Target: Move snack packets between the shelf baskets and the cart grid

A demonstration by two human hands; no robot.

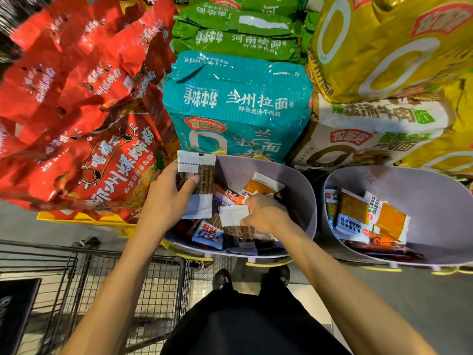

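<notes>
Two grey shelf baskets stand side by side, the left basket (294,185) in front of me and the right basket (432,201) beside it. My left hand (166,198) grips a stack of brown snack packets with white ends (202,180) over the left basket's left rim. My right hand (266,213) reaches into the same basket and pinches the white end of another brown packet (234,216). Orange, blue-and-white and red packets lie loose in both baskets. The wire cart grid (102,285) is at the lower left, below my left forearm.
Large noodle bags fill the shelf behind the baskets: red ones (76,111) at left, a teal bag (238,108) in the middle, green above, yellow and white at right. A black panel (15,311) lies in the cart. My feet stand on the grey floor below.
</notes>
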